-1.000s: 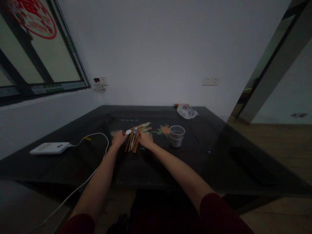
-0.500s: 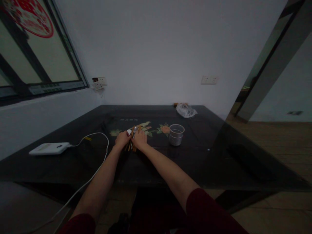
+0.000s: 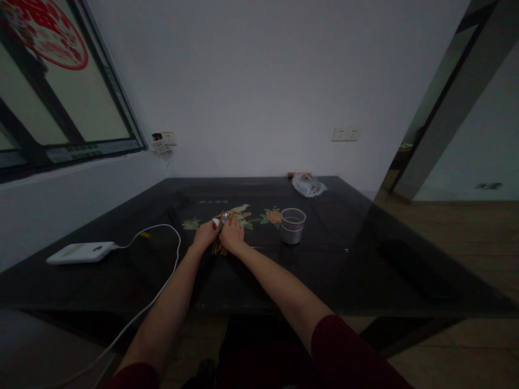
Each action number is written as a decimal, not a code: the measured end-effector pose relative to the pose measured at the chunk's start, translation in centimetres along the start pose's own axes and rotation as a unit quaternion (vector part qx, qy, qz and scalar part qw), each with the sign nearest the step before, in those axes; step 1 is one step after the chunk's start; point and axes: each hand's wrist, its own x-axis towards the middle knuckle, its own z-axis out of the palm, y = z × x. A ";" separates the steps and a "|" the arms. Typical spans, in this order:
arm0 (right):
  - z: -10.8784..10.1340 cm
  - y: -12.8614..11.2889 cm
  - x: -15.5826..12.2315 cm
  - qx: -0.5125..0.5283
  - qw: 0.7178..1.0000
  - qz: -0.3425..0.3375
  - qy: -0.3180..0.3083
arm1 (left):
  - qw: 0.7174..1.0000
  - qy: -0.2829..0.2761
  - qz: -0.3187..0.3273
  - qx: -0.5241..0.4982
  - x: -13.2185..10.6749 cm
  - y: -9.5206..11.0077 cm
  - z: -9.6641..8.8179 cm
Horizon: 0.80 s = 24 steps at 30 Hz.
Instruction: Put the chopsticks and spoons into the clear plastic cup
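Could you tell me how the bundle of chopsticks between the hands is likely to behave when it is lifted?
The chopsticks look thin and rigid, so probably light and stiff. As loose sticks pressed between the left hand and right hand on the glossy table, they may slide or splay apart.

Both hands (image 3: pixel 221 236) hide most of the chopsticks (image 3: pixel 218 248)

Dim, murky, edges warped by lens

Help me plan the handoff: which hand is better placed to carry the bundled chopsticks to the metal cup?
Probably the right hand: it rests on the chopsticks on the side nearer the metal cup. The left hand is on the far side and would have to cross over.
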 end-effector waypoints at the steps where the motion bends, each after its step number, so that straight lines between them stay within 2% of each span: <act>1: 0.1 0.1 0.0 -0.001 1.000 0.002 0.007 | 1.000 0.000 0.002 0.000 0.0 0.0 0.0; 5: 0.4 0.5 -0.1 -0.009 1.000 0.006 0.025 | 1.000 0.000 0.005 -0.007 -0.1 0.3 0.0; 11: 0.1 1.2 -0.1 -0.009 1.000 0.004 0.021 | 0.999 0.008 0.005 -0.043 -0.7 1.2 -0.2; 18: 0.0 1.2 -0.2 0.009 1.000 0.015 0.009 | 0.998 0.023 -0.014 -0.048 -0.4 1.3 0.0; 21: -0.9 1.4 0.2 0.064 0.998 0.027 -0.007 | 0.999 0.023 -0.016 -0.047 -0.4 1.4 0.0; 24: -2.2 2.1 1.0 0.172 0.982 0.044 -0.064 | 0.999 0.024 -0.011 -0.048 -0.4 1.6 0.0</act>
